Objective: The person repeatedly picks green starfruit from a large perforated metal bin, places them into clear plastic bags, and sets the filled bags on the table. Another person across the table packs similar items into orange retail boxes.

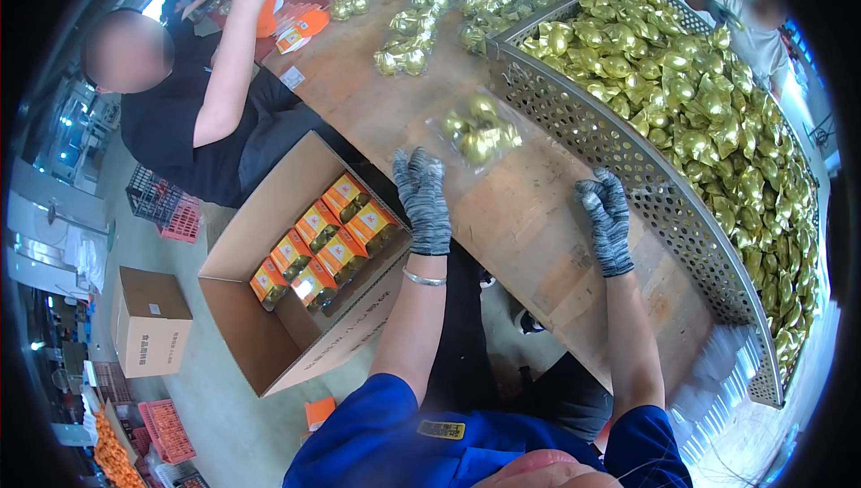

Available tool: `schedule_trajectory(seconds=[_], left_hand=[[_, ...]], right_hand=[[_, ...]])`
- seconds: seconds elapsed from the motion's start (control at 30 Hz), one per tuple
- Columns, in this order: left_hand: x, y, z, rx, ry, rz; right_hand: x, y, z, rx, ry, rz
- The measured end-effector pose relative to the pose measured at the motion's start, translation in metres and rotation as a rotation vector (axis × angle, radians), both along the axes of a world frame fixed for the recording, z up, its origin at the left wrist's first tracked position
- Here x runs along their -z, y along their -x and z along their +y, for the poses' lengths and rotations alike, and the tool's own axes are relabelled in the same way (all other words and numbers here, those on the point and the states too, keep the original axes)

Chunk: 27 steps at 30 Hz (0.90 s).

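Note:
My left hand (424, 202), in a grey knit glove, is over the edge of the wooden table (518, 219). Just beyond its fingertips is a clear plastic pack (481, 130) of gold-foil-wrapped, egg-shaped pieces, slightly blurred. My right hand (605, 222), gloved alike, has loosely bent fingers and is close to the wall of a perforated metal tray (625, 141). Nothing shows in either hand. Heaped in that tray are many loose gold-wrapped pieces (713, 125). On my left, an open cardboard carton (232, 316) holds several orange-labelled packs (336, 252).
Many more clear packs (403, 37) cover the table's far part, near orange card sleeves (303, 27). A seated person (181, 111) is at the left, another person (753, 30) beyond the tray. A stack of clear plastic trays (720, 380) is at the near right; a closed carton (151, 326) stands on the floor.

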<state>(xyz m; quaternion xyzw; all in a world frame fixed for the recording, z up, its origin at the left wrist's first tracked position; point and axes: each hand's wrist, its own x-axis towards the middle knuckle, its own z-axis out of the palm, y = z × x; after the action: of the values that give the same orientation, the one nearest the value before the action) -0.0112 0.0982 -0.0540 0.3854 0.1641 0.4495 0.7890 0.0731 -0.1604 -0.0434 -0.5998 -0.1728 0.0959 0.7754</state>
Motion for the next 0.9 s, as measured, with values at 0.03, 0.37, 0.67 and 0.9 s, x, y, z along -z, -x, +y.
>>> schedule_trajectory(seconds=[0.03,0.37,0.67,0.9], left_hand=[[0.002,-0.001,-0.003,-0.005,-0.106,0.089],[0.001,-0.002,-0.072,0.304,-1.226,0.285],[0.020,-0.003,-0.060,0.577,-0.765,0.257],[0.016,-0.001,-0.060,0.585,-0.791,0.317]], right_hand=[[0.001,-0.001,0.000,0.013,0.015,-0.017],[0.002,0.009,-0.002,0.208,0.427,-0.338],[-0.068,0.119,-0.112,0.122,1.123,-0.638],[-0.140,0.154,-0.251,0.849,1.760,-0.533]])
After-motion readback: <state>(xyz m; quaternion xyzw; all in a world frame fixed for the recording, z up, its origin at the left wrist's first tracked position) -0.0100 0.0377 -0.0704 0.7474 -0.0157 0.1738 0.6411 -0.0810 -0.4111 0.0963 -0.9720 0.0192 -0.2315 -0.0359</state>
